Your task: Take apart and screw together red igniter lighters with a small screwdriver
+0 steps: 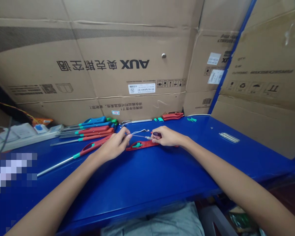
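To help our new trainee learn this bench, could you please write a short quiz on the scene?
1. Which hand holds the small screwdriver, left or right?
2. True or false: the open red grip lies between the two hands.
3. What brand name is printed upside down on the cardboard carton behind the bench?

Key:
1. The right hand.
2. True.
3. AUX.
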`<action>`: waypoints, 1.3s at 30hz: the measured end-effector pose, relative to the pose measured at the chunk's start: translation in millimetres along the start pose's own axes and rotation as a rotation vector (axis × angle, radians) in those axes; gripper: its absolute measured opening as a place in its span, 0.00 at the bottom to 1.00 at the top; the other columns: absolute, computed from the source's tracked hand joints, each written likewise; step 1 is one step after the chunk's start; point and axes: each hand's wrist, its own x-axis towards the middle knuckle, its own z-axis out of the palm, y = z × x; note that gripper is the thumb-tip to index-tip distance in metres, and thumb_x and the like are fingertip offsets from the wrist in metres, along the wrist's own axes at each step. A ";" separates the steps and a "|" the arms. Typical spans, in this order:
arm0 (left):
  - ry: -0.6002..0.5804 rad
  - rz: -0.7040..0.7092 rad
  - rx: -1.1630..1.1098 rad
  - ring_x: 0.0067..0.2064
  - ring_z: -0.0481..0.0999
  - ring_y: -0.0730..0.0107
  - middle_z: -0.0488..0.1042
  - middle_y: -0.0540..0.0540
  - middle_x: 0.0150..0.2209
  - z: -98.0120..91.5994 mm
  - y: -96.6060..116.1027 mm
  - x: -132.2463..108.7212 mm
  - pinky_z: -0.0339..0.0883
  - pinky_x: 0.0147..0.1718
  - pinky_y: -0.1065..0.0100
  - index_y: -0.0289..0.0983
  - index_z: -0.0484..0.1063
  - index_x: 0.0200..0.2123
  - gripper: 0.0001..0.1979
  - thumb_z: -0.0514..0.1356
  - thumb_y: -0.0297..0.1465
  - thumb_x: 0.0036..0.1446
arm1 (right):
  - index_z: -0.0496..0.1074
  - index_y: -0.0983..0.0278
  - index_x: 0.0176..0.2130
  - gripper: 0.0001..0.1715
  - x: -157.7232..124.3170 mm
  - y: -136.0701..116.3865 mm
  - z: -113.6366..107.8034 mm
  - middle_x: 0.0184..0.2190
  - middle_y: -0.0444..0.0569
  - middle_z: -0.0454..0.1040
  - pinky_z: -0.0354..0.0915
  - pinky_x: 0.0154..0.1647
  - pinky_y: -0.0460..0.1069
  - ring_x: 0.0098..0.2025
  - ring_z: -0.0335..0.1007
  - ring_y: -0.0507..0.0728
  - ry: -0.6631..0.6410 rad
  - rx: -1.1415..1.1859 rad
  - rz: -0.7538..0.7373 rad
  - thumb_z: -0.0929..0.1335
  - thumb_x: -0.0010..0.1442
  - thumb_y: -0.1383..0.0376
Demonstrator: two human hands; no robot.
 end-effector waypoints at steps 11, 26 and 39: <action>-0.259 0.092 0.307 0.22 0.63 0.73 0.67 0.51 0.21 -21.9 9.7 -6.3 0.51 0.23 0.69 0.36 0.65 0.25 0.13 0.55 0.40 0.54 | 0.64 0.68 0.26 0.08 -4.9 -21.0 1.4 0.25 0.42 0.68 0.56 0.29 0.43 0.26 0.60 0.47 -0.009 0.086 -0.072 0.69 0.48 0.70; -0.010 0.525 0.182 0.34 0.69 0.70 0.73 0.46 0.30 5.5 23.9 -6.8 0.61 0.35 0.69 0.35 0.75 0.34 0.12 0.54 0.33 0.63 | 0.57 0.66 0.24 0.14 -8.3 -32.1 3.9 0.25 0.44 0.67 0.54 0.29 0.45 0.27 0.57 0.48 -0.006 0.071 -0.166 0.67 0.53 0.68; -0.124 0.429 0.258 0.32 0.66 0.71 0.71 0.48 0.29 10.0 33.2 -9.8 0.56 0.33 0.68 0.35 0.69 0.30 0.11 0.50 0.29 0.62 | 0.53 0.66 0.23 0.18 -7.8 -28.8 -2.6 0.20 0.41 0.60 0.50 0.27 0.44 0.24 0.51 0.47 -0.129 0.004 -0.117 0.67 0.55 0.69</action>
